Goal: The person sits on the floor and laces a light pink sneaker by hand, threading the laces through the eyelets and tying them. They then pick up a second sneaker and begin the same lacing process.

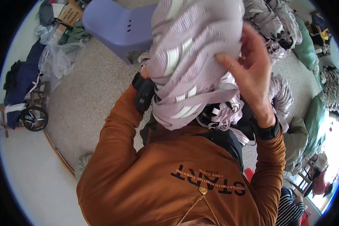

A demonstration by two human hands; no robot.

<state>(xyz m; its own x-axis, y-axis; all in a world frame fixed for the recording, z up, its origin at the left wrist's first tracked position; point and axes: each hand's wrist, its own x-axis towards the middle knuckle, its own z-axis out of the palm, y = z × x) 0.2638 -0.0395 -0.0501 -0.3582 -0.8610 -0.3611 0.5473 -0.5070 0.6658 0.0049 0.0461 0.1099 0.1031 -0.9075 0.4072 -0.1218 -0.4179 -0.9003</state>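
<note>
A thick bundle of nested shoe uppers (199, 64), pale mauve and ribbed with white patches, is held up in front of my chest. My right hand (252, 62) is at its right side, thumb over the near face and fingers bent around the edge; the fingertips are slightly blurred. Only a sliver of my left hand (144, 72) shows at the bundle's left edge; its fingers are hidden behind the bundle. Below the bundle, over my lap, lies a shoe upper (224, 115) with pale laces and a black lining.
A lilac plastic chair (116, 30) stands ahead to the left. More bundled uppers (269, 22) are piled ahead right, beside green sacks (304, 45). Far left are cardboard boxes (70, 14), clear plastic bags (58, 56) and a small wheel (34, 118). Another person's striped sleeve (288, 207) shows lower right.
</note>
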